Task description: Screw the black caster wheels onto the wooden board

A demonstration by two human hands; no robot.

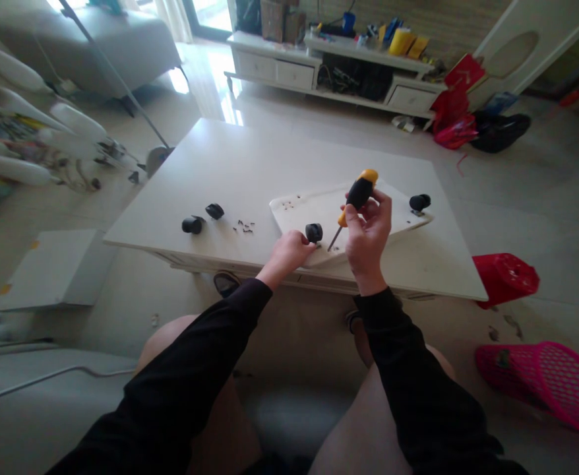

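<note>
- Nearest, two bare knees and black sleeves reaching forward to a low white table (230, 171).
- Left hand (289, 251) down at the table's near edge, fingers pinched on a black caster (314, 232) and steadying it on a flat white panel (319, 204).
- Right hand (368, 227) just beside, closed around a screwdriver (356, 198) with a black and yellow handle; shaft tilted down and leftward, tip on the panel close beside the caster.
- Panel lying flat on the table, roughly triangular, near corner by the hands.
- Farther right, on the panel's far corner, a second caster (419, 202).
- Left of the panel, a small scatter of dark screws (244, 226) on the bare tabletop.
- Farther left again, two loose casters (203, 219), well apart from the hands.
- On the floor to the right, a red bag (506, 277) by the table corner and a pink basket (547, 382) nearer the knees.
- On the floor to the left, a white board (47, 267).
- Beyond the table, a white TV stand (329, 69) cluttered on top, red bags (455, 109) at its right end.
- Far left, a grey sofa (96, 39).
</note>
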